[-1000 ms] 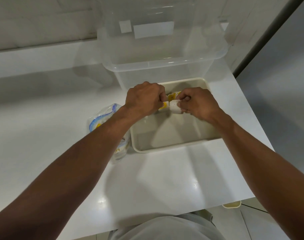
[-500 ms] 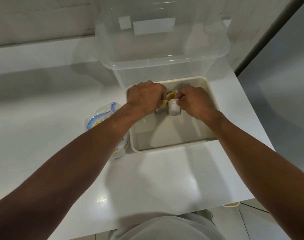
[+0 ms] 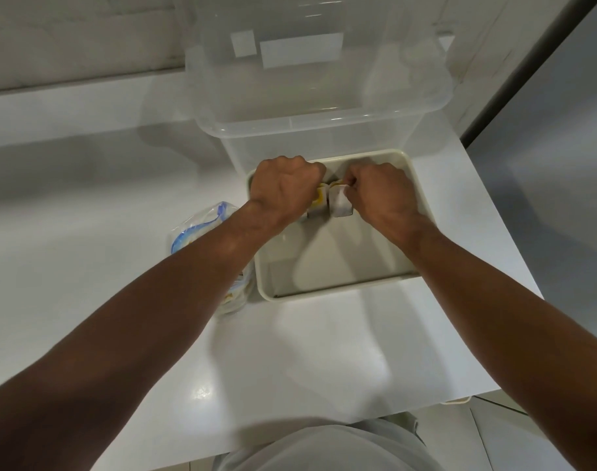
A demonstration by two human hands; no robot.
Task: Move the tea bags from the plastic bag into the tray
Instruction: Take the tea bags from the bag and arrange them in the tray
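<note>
Left hand [image 3: 283,190], right hand [image 3: 383,197], fingers [image 3: 358,175] curled on tea bags [image 3: 340,207] within tray [image 3: 324,294], fingertips hidden

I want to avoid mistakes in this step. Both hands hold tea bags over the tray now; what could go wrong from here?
1. The left hand and right hand pinch the tea bags very close together, so on release they might catch on each other or fall over.
2. The left forearm lies over the plastic bag beside the tray; pulling back could drag it.
</note>
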